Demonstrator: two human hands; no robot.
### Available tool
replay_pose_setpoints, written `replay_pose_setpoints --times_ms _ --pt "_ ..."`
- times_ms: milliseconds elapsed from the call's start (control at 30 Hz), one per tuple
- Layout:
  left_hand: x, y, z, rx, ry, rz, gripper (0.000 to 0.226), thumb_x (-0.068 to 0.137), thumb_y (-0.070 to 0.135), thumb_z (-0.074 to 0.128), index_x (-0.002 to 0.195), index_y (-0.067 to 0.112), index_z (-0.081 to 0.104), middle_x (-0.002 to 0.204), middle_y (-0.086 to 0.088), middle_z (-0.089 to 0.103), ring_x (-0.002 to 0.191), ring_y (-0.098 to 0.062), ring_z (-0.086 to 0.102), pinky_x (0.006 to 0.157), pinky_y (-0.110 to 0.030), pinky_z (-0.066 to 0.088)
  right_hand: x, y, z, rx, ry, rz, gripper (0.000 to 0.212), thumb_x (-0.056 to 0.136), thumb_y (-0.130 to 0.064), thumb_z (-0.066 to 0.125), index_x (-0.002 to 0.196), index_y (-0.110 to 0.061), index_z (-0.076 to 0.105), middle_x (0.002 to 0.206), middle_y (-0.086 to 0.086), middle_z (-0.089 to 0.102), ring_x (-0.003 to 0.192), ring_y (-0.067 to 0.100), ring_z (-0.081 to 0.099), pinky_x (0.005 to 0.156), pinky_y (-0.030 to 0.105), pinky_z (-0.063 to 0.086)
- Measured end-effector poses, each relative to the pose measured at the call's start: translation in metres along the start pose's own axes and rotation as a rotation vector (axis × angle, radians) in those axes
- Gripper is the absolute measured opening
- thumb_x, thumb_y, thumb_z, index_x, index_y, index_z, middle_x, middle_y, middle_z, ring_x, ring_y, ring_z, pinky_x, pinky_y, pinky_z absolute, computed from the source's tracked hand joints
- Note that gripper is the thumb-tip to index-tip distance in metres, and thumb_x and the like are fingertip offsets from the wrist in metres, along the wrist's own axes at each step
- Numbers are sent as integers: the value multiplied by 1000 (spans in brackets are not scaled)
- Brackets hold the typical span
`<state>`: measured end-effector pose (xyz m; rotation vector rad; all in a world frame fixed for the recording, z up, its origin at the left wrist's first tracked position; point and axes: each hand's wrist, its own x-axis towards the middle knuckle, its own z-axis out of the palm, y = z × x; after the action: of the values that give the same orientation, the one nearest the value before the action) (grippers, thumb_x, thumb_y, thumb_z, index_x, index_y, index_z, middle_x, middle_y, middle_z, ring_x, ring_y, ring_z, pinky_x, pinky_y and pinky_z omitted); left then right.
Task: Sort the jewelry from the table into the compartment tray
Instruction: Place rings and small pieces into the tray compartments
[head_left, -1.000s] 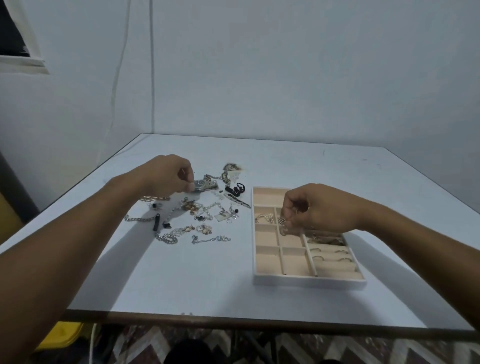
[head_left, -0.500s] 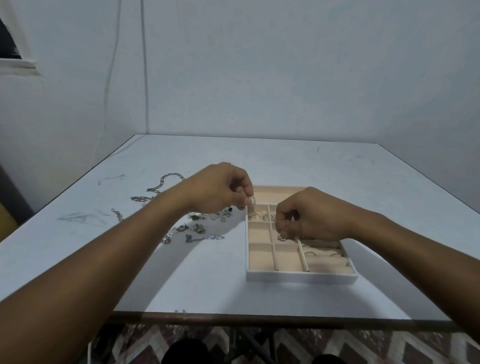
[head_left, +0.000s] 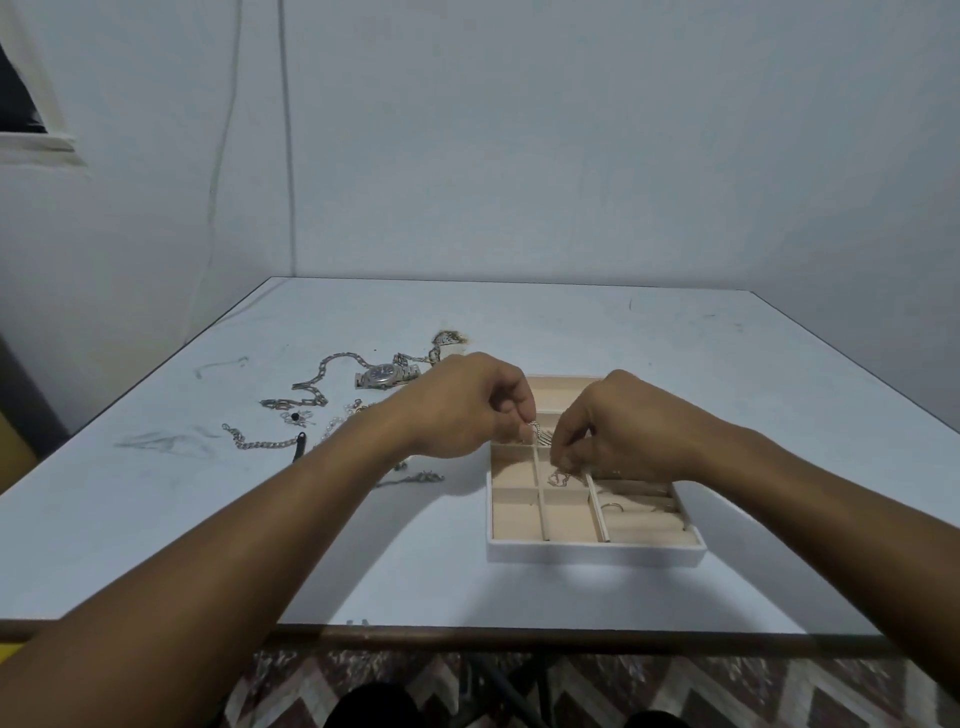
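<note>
Both hands are over the back half of the tray, which sits on the right side of the table. The left hand has its fingers curled and pinches a small silver piece just above a wall between two boxes of the tray. The right hand is right beside it. Its fingers are curled too, and they pinch a thin shiny piece that hangs down into a middle box. A ring lies in the right part of the tray. On the left side of the table lie a watch, a long chain and a bracelet, well apart from the tray. More small bits are partly hidden behind the left arm
</note>
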<state>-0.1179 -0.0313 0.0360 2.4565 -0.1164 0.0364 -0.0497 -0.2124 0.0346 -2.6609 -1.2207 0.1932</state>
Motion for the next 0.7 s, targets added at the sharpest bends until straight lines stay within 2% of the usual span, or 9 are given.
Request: replay_pose_setpoints --times_ms 67,133,267,400,567,700 --pt "1 3 7 39 4 7 13 83 14 68 82 27 67 81 6 71 71 -3 62 68 -17 47 -2 4 -7 -3 53 -6 11 83 -21 69 82 -28 77 69 -17 68 68 -3 59 60 12 41" --pt "2 9 14 56 -3 17 13 84 13 65 83 26 67 82 6 72 75 -6 64 72 -20 50 -4 9 -12 -7 92 -1 10 85 -22 68 85 -28 76 70 -19 65 68 -5 57 59 9 37" --pt "5 20 28 133 -12 40 8 85 14 65 89 20 69 80 8 71 74 -5 62 65 -12 45 -9 18 -15 9 99 25 10 86 -22 67 86 -29 75 78 -18 68 71 -2 59 64 17 44" --pt "8 24 36 198 -33 47 14 86 9 59 91 17 69 73 14 63 76 -8 62 62 -9 42 -13 24 -12 15 109 32 9 86 -25 66 84 -29 74 76 -20 65 68 -3 57 62 16 40" --pt "10 28 41 289 -39 75 17 83 5 59 85 19 68 76 9 68 77 -10 63 69 -22 50 -13 27 -13 31 120 36 11 87 -26 66 81 -33 70 75 -22 63 72 0 58 64 19 42" --pt "10 26 45 335 -22 80 14 81 12 65 79 26 64 76 9 64 77 -13 61 72 -30 52 -12 28 -13 49 130 42 13 87 -24 67 79 -34 69 77 -22 64 73 1 59 64 19 43"
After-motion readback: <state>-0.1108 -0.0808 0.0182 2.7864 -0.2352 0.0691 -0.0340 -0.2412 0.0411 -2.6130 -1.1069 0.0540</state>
